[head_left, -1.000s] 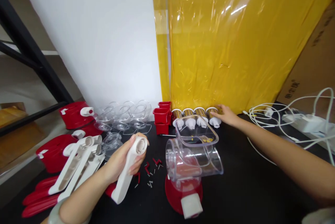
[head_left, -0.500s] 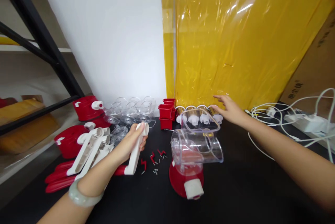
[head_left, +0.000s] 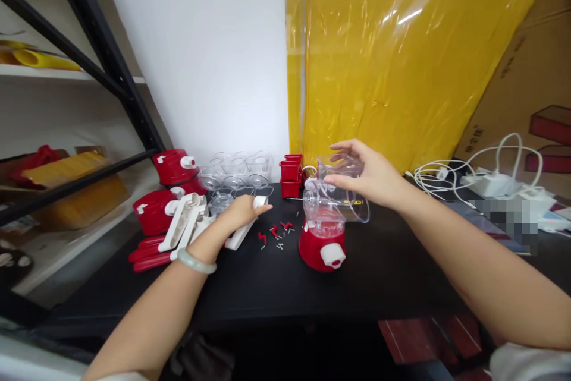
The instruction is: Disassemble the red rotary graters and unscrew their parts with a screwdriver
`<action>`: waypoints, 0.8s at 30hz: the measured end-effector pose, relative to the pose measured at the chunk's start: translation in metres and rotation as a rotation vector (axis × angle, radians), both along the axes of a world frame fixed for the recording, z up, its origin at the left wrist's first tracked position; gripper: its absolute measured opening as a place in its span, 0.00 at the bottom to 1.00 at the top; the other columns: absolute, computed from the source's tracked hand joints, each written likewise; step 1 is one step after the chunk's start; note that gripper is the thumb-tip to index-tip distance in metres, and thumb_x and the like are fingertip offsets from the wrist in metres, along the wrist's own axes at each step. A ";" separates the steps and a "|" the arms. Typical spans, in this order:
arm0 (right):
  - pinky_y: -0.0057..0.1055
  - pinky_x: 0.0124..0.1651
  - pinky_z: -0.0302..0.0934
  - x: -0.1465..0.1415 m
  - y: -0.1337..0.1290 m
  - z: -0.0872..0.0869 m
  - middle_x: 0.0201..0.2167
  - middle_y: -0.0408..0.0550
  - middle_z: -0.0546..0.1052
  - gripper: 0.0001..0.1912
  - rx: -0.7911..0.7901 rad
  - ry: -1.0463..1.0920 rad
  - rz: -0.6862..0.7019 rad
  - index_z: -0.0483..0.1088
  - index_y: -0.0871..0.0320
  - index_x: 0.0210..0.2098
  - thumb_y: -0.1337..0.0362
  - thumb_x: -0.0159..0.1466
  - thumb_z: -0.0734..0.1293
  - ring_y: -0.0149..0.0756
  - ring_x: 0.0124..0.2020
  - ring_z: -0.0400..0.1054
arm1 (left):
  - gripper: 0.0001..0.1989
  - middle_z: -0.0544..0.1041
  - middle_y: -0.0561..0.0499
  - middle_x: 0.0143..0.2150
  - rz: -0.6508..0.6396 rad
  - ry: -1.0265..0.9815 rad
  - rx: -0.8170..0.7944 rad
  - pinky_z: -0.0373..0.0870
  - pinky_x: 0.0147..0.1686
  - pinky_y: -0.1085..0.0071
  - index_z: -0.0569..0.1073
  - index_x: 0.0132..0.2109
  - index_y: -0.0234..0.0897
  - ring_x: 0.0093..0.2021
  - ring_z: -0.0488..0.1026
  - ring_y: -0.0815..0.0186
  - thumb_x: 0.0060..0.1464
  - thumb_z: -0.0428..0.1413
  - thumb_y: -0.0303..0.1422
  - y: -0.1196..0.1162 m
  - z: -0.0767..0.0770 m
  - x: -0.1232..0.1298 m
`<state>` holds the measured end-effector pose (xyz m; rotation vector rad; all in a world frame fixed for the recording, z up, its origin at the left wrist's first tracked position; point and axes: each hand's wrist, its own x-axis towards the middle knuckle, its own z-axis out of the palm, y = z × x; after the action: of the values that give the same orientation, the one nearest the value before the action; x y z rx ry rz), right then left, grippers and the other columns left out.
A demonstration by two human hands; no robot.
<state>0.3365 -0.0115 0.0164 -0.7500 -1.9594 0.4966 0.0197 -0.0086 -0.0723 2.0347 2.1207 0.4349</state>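
My left hand (head_left: 244, 212) is closed round a white crank handle (head_left: 238, 237), with the round white end showing above my fingers. My right hand (head_left: 368, 173) is at the top of the clear plastic housing (head_left: 336, 205), thumb on the near side and fingers behind the clear chute, partly seen through it. That housing stands on a red base (head_left: 319, 250) with a white knob (head_left: 333, 255) at the front. Small red cranks (head_left: 274, 230) and screws (head_left: 279, 245) lie between my left hand and the base.
Red bases (head_left: 154, 213), white handles with red grips (head_left: 178, 229) and clear housings (head_left: 236, 170) lie at the left. Red pushers (head_left: 290, 171) and a drum (head_left: 309, 173) stand behind. White cables (head_left: 439, 176) and a power strip (head_left: 495, 183) are at right.
My right hand has moved left from beside the drums onto the clear chute. My left hand still holds the white handle, now with its thumb stretched over the top. The camera view has shifted.
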 end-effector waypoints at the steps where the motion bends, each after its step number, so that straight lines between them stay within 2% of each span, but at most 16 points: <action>1: 0.49 0.49 0.69 -0.001 0.001 -0.002 0.43 0.51 0.77 0.34 -0.036 0.046 0.013 0.67 0.53 0.51 0.50 0.49 0.76 0.47 0.45 0.73 | 0.27 0.78 0.40 0.32 0.000 0.043 0.000 0.64 0.34 0.65 0.72 0.30 0.34 0.34 0.75 0.53 0.49 0.52 0.57 0.001 -0.002 0.000; 6: 0.46 0.49 0.69 0.001 0.009 -0.007 0.43 0.51 0.77 0.33 -0.131 0.203 0.057 0.66 0.52 0.51 0.52 0.48 0.76 0.45 0.45 0.74 | 0.29 0.79 0.37 0.42 0.009 0.141 0.060 0.66 0.38 0.65 0.75 0.41 0.34 0.43 0.75 0.49 0.49 0.52 0.57 -0.004 -0.007 0.007; 9: 0.47 0.53 0.67 0.003 0.010 -0.006 0.44 0.51 0.77 0.33 -0.158 0.227 0.086 0.65 0.52 0.50 0.53 0.48 0.76 0.45 0.46 0.74 | 0.29 0.79 0.36 0.42 0.018 0.199 0.046 0.67 0.39 0.64 0.75 0.41 0.35 0.44 0.75 0.48 0.49 0.53 0.57 -0.008 -0.008 0.012; 12: 0.47 0.51 0.69 0.002 0.007 -0.005 0.45 0.51 0.76 0.33 -0.180 0.217 0.115 0.65 0.53 0.49 0.53 0.47 0.77 0.44 0.45 0.74 | 0.29 0.78 0.35 0.41 0.020 0.220 0.029 0.67 0.39 0.63 0.75 0.41 0.33 0.44 0.75 0.47 0.50 0.52 0.57 -0.011 -0.007 0.015; 15: 0.46 0.49 0.70 0.001 0.001 -0.002 0.47 0.51 0.75 0.34 -0.182 0.169 0.166 0.65 0.52 0.50 0.54 0.47 0.77 0.43 0.44 0.74 | 0.30 0.77 0.33 0.43 -0.004 0.207 0.107 0.67 0.45 0.59 0.75 0.46 0.30 0.46 0.74 0.46 0.53 0.51 0.55 -0.021 0.002 0.024; 17: 0.45 0.49 0.70 0.001 -0.001 0.001 0.49 0.52 0.74 0.34 -0.177 0.135 0.185 0.65 0.53 0.51 0.53 0.48 0.77 0.42 0.44 0.73 | 0.31 0.74 0.33 0.48 -0.131 0.144 0.245 0.63 0.52 0.57 0.73 0.52 0.30 0.51 0.71 0.47 0.55 0.51 0.53 -0.032 0.012 0.035; 19: 0.46 0.48 0.70 0.003 -0.003 0.005 0.50 0.53 0.74 0.35 -0.168 0.083 0.179 0.65 0.53 0.53 0.52 0.48 0.76 0.43 0.45 0.73 | 0.32 0.70 0.36 0.55 -0.416 -0.003 0.305 0.59 0.58 0.58 0.68 0.58 0.34 0.57 0.66 0.50 0.54 0.54 0.52 -0.042 0.023 0.049; 20: 0.46 0.48 0.70 0.004 -0.004 0.008 0.49 0.53 0.74 0.35 -0.155 0.048 0.166 0.65 0.53 0.53 0.51 0.49 0.76 0.44 0.46 0.72 | 0.35 0.68 0.37 0.59 -0.574 -0.074 0.257 0.58 0.59 0.58 0.65 0.62 0.37 0.60 0.64 0.51 0.52 0.57 0.51 -0.045 0.028 0.057; 21: 0.46 0.48 0.70 0.005 -0.004 0.011 0.48 0.53 0.75 0.34 -0.131 0.009 0.145 0.66 0.54 0.53 0.51 0.49 0.75 0.45 0.47 0.72 | 0.38 0.66 0.38 0.61 -0.675 -0.139 0.214 0.57 0.60 0.57 0.62 0.63 0.38 0.62 0.62 0.51 0.49 0.59 0.50 -0.046 0.033 0.064; 24: 0.46 0.48 0.68 0.006 -0.007 0.022 0.44 0.52 0.77 0.28 -0.026 -0.126 0.054 0.69 0.54 0.49 0.47 0.54 0.71 0.46 0.46 0.73 | 0.40 0.66 0.38 0.62 -0.824 -0.286 0.040 0.59 0.60 0.56 0.63 0.62 0.39 0.61 0.64 0.51 0.45 0.64 0.45 -0.034 0.040 0.081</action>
<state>0.3424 -0.0190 0.0384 -0.7623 -2.0980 0.5188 0.1012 -0.0421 -0.0319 2.4430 0.9882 0.5711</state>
